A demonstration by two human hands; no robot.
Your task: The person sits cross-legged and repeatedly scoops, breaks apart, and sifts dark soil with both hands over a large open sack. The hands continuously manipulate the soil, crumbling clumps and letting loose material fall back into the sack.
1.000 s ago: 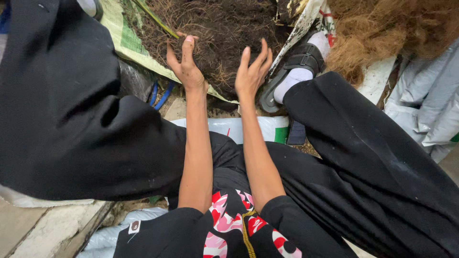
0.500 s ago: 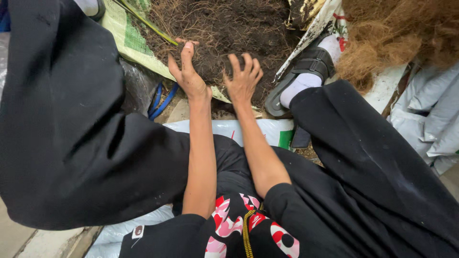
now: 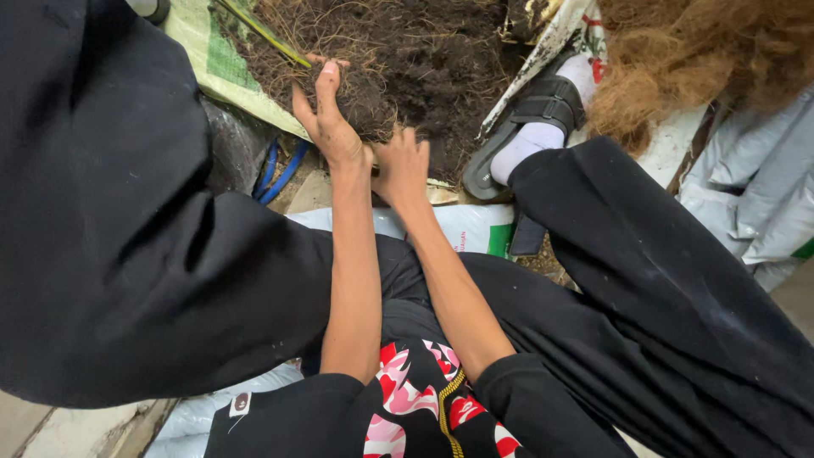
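Dark, rooty soil sits heaped on the green sack between my knees. My left hand cups a clump, fingers half-curled so nothing spills, while my right hand claws in, fingers bent.

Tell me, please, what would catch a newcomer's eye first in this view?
First, the two bare hands at top centre: the left hand is lifted, palm sideways, against a clump of the dark rooty soil, while the right hand digs into the pile's near edge. Next, the tangle of brown coconut fibre at upper right, above the grey sandal over a white sock.
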